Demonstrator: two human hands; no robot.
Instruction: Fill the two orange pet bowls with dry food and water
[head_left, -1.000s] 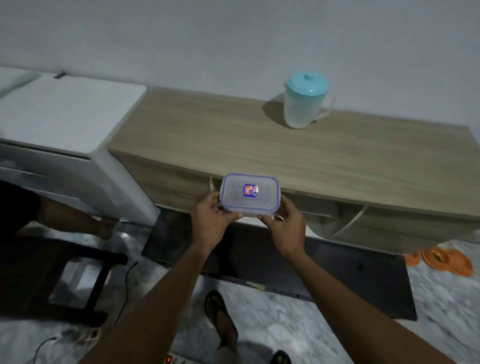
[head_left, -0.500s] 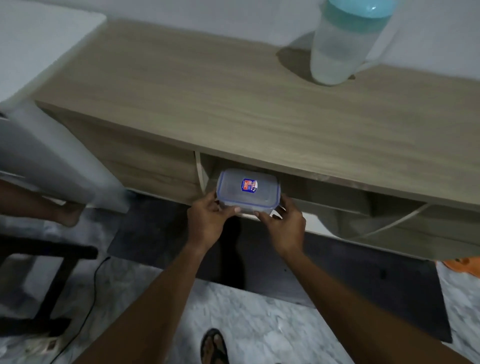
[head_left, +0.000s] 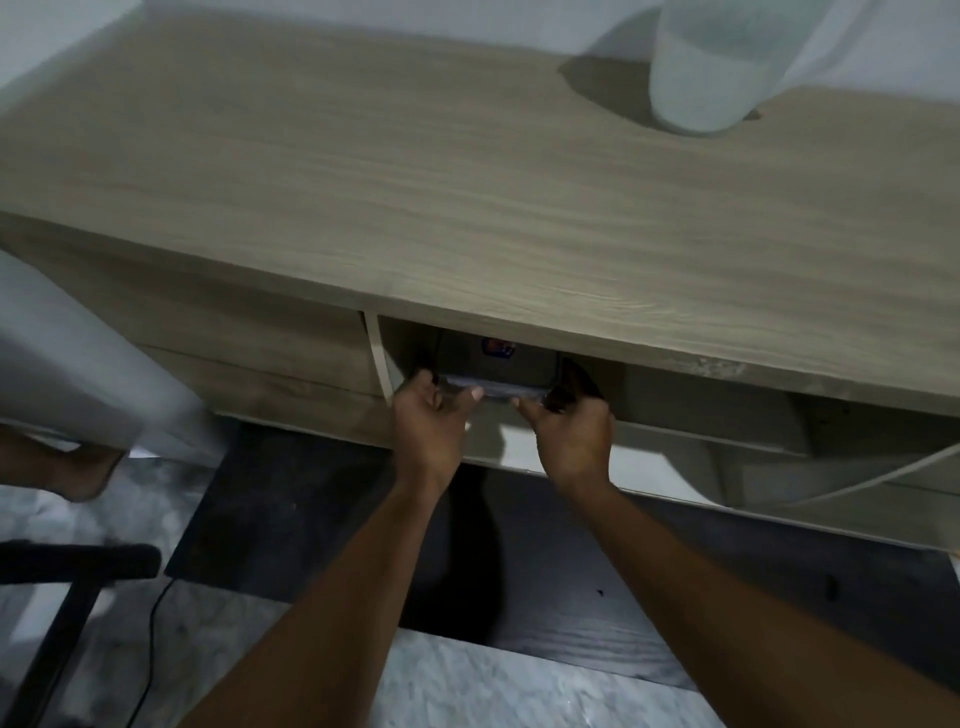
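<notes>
Currently the left hand (head_left: 426, 421) and right hand (head_left: 571, 431) each pinch a near corner of the clear, blue-rimmed rectangular plastic box (head_left: 493, 364), which sits half inside the pale wooden cabinet (head_left: 467, 182)'s dim shelf. Knocking it against the shelf edge could jar it out of that shallow fingertip hold.

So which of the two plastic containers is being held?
The flat lidded box with the sticker, gripped by left hand and right hand under the cabinet top; the tall jug stands alone on top.
</notes>
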